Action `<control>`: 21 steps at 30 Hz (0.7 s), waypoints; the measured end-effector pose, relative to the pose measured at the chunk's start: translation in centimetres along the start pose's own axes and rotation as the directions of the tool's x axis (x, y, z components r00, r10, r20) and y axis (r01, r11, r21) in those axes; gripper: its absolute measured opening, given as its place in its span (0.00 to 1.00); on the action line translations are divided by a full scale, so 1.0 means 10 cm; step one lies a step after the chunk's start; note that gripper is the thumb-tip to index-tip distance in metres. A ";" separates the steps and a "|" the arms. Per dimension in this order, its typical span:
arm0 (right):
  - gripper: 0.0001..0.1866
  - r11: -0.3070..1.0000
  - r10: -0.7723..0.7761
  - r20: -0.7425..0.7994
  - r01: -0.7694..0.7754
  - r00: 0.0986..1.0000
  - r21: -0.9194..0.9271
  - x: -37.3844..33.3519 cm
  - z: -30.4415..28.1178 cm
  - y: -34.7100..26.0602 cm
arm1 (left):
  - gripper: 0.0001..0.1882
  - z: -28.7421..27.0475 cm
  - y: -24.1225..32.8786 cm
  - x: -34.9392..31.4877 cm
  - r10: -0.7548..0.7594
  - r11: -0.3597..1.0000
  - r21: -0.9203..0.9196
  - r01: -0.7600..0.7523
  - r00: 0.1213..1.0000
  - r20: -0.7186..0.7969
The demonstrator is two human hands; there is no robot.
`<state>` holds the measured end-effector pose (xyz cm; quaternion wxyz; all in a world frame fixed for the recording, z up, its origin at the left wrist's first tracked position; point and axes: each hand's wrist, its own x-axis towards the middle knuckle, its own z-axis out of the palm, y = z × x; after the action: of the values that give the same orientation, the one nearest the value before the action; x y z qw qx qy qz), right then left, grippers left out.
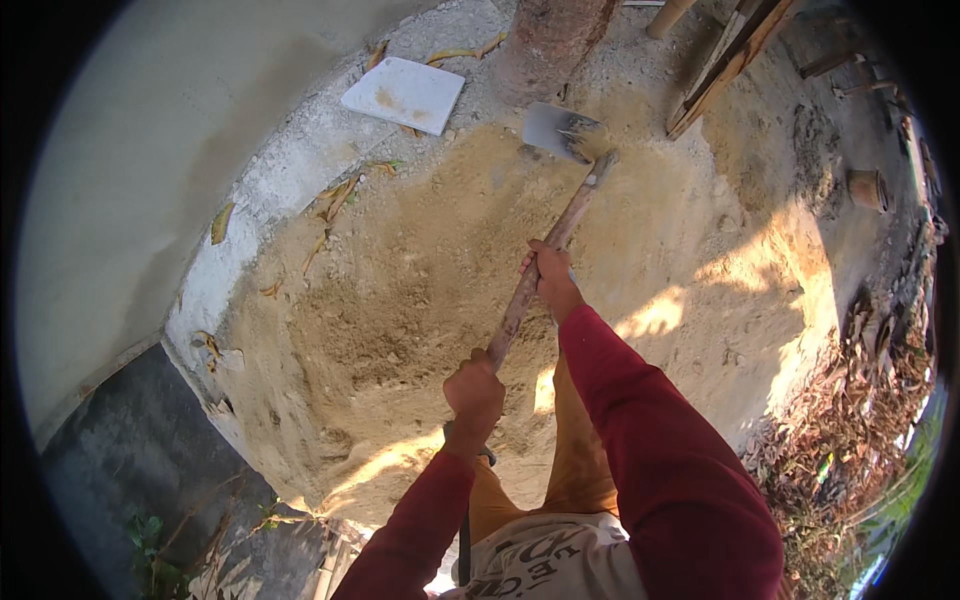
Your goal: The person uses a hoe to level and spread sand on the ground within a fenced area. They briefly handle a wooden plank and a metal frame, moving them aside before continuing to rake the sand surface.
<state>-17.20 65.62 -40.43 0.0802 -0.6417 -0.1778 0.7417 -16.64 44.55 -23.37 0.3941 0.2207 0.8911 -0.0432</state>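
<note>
The shovel point(570, 212) slants from the middle of the view toward 1 o'clock, its blade point(552, 131) just short of the post point(560, 48). The left hand's point(474, 392) fingers wrap the shaft's near end; the right hand's point(549, 268) are clamped farther up. The step looks like scraping or spreading soil point(400, 330); whether the blade touches ground I cannot tell. The next move probably calls for a firm two-handed grip and a low blade, clear of the slab point(408, 97) at 11 o'clock.
</note>
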 end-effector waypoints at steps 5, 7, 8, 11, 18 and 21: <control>0.08 0.925 0.187 -0.113 -0.213 0.976 -0.315 0.29 -0.04 -0.08 | 0.09 0.10 0.39 0.33 0.037 0.997 -0.067 -0.040 0.999 -0.035; 0.08 0.863 0.257 -0.152 -0.298 0.954 -0.408 0.26 -0.14 0.29 | 0.10 0.12 0.24 0.11 0.022 0.999 -0.047 -0.020 0.999 0.046; 0.08 0.874 0.219 -0.132 -0.255 0.967 -0.415 0.19 -0.23 0.57 | 0.11 0.10 0.06 -0.05 0.014 1.000 -0.011 -0.013 0.995 0.099; 0.11 0.913 0.221 -0.145 -0.257 0.964 -0.316 -0.40 -0.18 1.35 | 0.15 0.32 -0.62 -0.68 -0.006 0.999 0.043 0.002 0.996 0.093; 0.06 0.867 0.237 -0.116 -0.264 0.964 -0.423 -1.35 0.14 2.51 | 0.16 -0.09 -1.72 -1.68 -0.069 0.997 0.027 0.066 0.988 0.135; 0.05 0.913 0.308 -0.047 -0.309 0.950 -0.266 -2.17 0.44 3.02 | 0.12 -0.33 -2.47 -2.45 -0.087 0.992 0.095 0.085 0.996 0.018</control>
<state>-14.64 29.47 -30.94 -0.1257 -0.6683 -0.1737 0.7123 -14.92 14.37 -5.84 0.3909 0.1998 0.8924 -0.1045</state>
